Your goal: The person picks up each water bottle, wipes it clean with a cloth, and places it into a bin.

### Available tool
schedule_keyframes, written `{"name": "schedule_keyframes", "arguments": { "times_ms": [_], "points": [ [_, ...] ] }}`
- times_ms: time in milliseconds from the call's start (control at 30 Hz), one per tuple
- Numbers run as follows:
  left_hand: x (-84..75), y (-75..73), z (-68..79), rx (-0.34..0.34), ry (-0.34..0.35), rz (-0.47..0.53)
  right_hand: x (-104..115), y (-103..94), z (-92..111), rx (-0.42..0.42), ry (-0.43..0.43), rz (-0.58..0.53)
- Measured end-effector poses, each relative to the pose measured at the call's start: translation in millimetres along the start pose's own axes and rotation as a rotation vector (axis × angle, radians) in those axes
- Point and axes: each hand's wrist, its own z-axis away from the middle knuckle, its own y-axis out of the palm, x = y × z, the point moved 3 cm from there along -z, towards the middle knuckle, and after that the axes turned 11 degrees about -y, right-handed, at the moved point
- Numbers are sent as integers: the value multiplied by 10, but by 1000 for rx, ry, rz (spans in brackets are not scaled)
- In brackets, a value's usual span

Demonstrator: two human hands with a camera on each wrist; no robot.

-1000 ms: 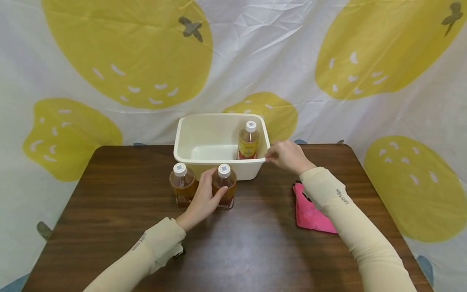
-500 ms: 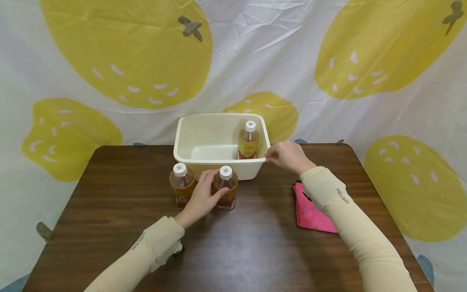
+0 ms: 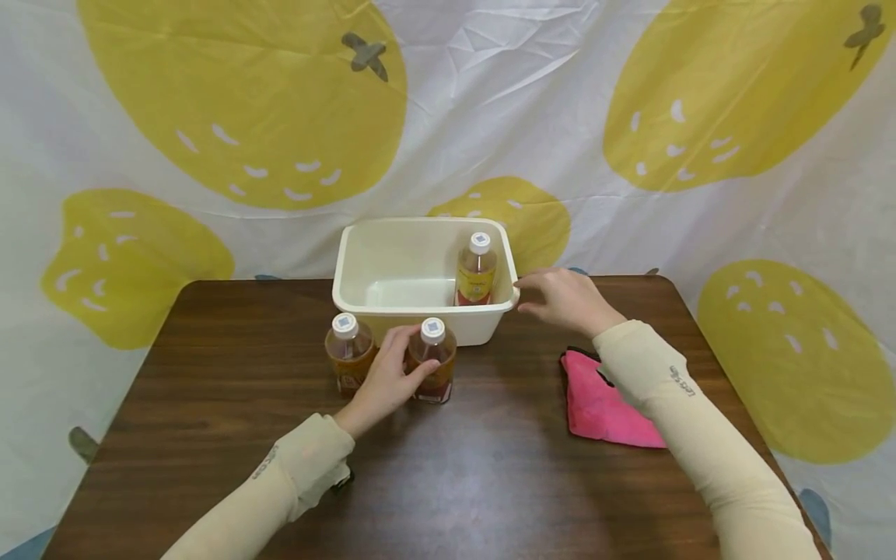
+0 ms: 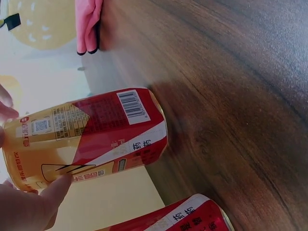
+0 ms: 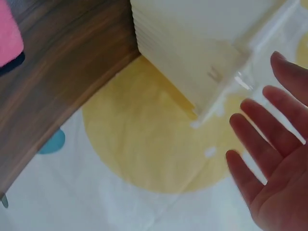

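My left hand (image 3: 383, 383) grips a bottle of amber drink (image 3: 439, 379) that stands on the table, thumb on one side and fingers behind. Its red and yellow label with a barcode shows in the left wrist view, where the bottle (image 4: 106, 127) lies sideways across the picture. A second white-capped bottle (image 3: 350, 362) stands just left of that hand. At the right end of the cream plastic tub (image 3: 420, 310), my right hand (image 3: 567, 299) hovers by the rim. Its fingers (image 5: 257, 142) are spread and hold nothing in the right wrist view.
Inside the tub, at its right end, stands a bottle with a yellow and red label (image 3: 475, 280). A pink cloth item with black edging (image 3: 605, 400) lies on the brown table (image 3: 231, 389) under the right forearm. Behind hangs a lemon-print curtain (image 3: 476, 117).
My right hand has let go of the tub's rim corner and drawn slightly right, its fingers opening. The gripped bottle has shifted a little to the right and nearer.
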Motion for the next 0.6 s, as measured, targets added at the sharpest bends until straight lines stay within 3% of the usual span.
{"name": "schedule_keyframes", "arguments": {
  "times_ms": [300,433,600],
  "points": [
    [0,1,-17,15,-17,-2,-31,-140,537,-30,67,47],
    [-6,-5,-22,15,-20,-19,-74,-78,790,-13,143,24],
    [8,-24,-20,26,-36,-33,-151,86,1084,78,256,-76]
  ]
}}
